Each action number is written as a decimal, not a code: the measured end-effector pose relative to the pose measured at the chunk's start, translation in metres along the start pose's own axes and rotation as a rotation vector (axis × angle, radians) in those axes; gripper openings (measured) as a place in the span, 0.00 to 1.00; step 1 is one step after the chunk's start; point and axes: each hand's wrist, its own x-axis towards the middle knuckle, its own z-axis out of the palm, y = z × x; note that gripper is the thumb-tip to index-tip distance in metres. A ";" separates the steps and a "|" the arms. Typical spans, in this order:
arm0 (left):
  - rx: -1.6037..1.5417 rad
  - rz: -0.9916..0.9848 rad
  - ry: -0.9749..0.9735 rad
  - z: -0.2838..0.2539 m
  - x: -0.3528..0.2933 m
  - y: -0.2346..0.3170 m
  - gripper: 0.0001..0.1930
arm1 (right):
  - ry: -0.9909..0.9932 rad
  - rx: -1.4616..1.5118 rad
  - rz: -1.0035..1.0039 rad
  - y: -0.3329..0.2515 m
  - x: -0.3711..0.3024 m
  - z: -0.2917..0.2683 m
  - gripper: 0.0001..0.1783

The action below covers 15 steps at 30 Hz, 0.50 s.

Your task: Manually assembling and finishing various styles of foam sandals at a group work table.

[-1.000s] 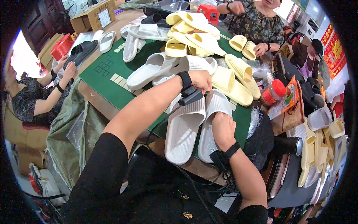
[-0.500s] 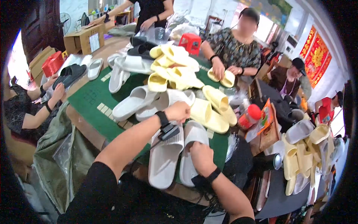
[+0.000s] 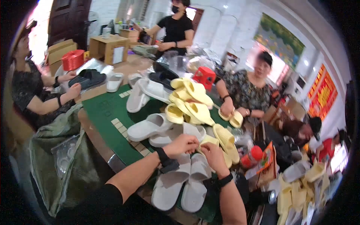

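Two light grey slide sandals, a left one (image 3: 167,191) and a right one (image 3: 194,197), lie side by side in front of me at the near edge of a green mat (image 3: 101,112). Just above their straps my left hand (image 3: 182,144) is closed, thumb and fingertips together. My right hand (image 3: 214,155) is pinched beside it, the fingertips of both almost meeting. Whatever may be between them is too small to make out. Beyond my hands lie more grey slides (image 3: 149,126) and a heap of pale yellow slides (image 3: 193,95).
Across the table a person (image 3: 247,88) handles yellow slides; at left another (image 3: 32,86) holds dark ones. A red-lidded jar (image 3: 256,153) stands right of my hands. More slides (image 3: 296,191) are heaped at far right. A green sack (image 3: 86,161) hangs at left.
My right hand has left the right grey slide and come up beside my left hand. The view has tilted upward, so the table sits lower in it.
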 end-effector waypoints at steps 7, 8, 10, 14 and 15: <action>0.194 0.226 0.067 0.020 0.007 -0.023 0.13 | -0.162 0.790 0.405 0.034 -0.017 0.048 0.08; 0.250 0.511 0.166 0.017 0.006 -0.042 0.14 | -0.261 0.735 0.268 0.023 -0.012 0.046 0.08; 0.117 0.305 0.203 0.024 0.010 -0.027 0.13 | -0.160 0.836 0.383 0.009 -0.017 0.031 0.10; -0.357 0.273 0.206 0.024 0.023 -0.069 0.06 | -0.063 0.806 0.471 0.004 -0.016 0.040 0.10; -0.373 0.258 0.216 0.023 0.022 -0.064 0.06 | -0.037 0.790 0.484 0.002 -0.016 0.036 0.11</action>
